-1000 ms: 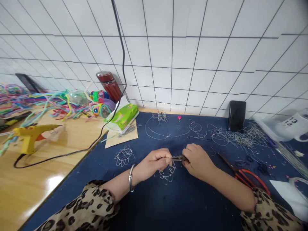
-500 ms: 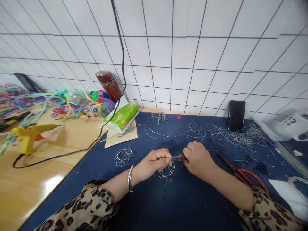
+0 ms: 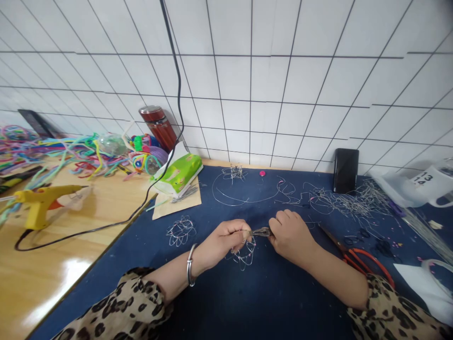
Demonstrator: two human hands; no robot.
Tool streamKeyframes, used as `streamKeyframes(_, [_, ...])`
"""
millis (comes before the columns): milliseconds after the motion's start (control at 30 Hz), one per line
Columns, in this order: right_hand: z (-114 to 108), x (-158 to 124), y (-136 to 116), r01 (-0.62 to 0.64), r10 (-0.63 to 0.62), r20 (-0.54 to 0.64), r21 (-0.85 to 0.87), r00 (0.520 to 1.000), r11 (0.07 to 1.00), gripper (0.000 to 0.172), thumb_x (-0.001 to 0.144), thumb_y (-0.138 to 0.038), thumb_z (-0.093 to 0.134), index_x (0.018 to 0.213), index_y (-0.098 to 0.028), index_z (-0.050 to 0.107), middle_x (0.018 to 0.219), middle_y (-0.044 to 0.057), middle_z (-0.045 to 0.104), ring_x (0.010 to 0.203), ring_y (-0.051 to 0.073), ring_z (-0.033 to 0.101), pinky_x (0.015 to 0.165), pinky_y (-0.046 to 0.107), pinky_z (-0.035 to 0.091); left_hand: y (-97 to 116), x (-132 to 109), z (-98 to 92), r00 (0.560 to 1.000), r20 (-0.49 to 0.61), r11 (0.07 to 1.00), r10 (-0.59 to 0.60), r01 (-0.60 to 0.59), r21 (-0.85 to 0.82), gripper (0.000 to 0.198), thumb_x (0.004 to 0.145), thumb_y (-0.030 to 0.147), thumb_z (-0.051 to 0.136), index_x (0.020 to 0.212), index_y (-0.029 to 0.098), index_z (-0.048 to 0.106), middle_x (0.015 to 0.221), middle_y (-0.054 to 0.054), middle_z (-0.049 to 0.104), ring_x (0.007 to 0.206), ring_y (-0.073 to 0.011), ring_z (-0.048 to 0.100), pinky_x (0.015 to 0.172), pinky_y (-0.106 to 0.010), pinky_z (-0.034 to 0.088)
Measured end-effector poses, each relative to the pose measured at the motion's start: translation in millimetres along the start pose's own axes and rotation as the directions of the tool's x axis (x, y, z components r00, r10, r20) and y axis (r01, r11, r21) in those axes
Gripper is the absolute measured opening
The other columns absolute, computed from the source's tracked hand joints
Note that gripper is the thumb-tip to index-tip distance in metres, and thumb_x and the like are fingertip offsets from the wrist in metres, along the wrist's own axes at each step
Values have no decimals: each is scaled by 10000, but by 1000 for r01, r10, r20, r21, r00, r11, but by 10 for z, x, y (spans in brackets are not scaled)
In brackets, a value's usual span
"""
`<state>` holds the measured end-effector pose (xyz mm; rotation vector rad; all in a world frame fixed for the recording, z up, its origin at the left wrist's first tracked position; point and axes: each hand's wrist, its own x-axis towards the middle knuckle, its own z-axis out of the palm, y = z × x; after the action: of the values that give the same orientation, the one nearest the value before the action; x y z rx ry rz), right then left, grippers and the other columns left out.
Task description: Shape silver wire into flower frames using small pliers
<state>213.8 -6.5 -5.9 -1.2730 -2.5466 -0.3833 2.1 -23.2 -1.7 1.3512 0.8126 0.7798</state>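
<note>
Over the middle of the dark blue mat, my left hand (image 3: 226, 237) pinches a looped wire piece (image 3: 245, 257) with small pink beads, which hangs below the fingers. My right hand (image 3: 290, 234) is closed around the handles of a pair of pliers (image 3: 262, 232). The plier jaws point left and meet the wire at my left fingertips; the exact grip there is too small to make out. A similar looped wire piece (image 3: 181, 231) lies on the mat left of my left hand.
Red-handled scissors (image 3: 366, 267) lie by my right forearm. Tangled wire (image 3: 354, 200) spreads near a black phone (image 3: 346, 171) and a white mug (image 3: 430, 184). At left are a yellow glue gun (image 3: 40, 203), its cord, a green tissue pack (image 3: 180, 174) and a red flask (image 3: 159, 130).
Both hands keep nearly the same place and hold. The wire piece under my left fingers has turned slightly. The whole view has shifted a little.
</note>
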Motion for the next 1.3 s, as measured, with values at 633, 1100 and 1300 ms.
streamKeyframes(633, [17,-25,12,-6,5,-36,-18,999,1000,133,784,-270,488,676,-192,486,675,39,463,675,168,360,604,303,224,7,3,65,997,-59,985,-58,47,-167,184,846,249,488,744,123,574,496,43,415,450,-62,342,455,-195,247])
streamKeyframes(1100, [21,-25,19,-77,64,82,170,995,982,190,836,-301,457,690,-181,477,694,7,490,675,123,417,605,247,267,84,5,21,993,-82,987,83,-71,143,180,853,253,498,816,127,621,633,21,458,535,-74,420,544,-221,341])
streamKeyframes(1300, [5,-21,2,-92,56,152,237,987,967,231,856,-337,441,691,-179,474,688,0,488,667,111,434,597,234,280,91,10,18,988,-99,957,122,-91,274,206,858,277,498,792,135,632,643,14,465,567,-82,439,564,-221,348])
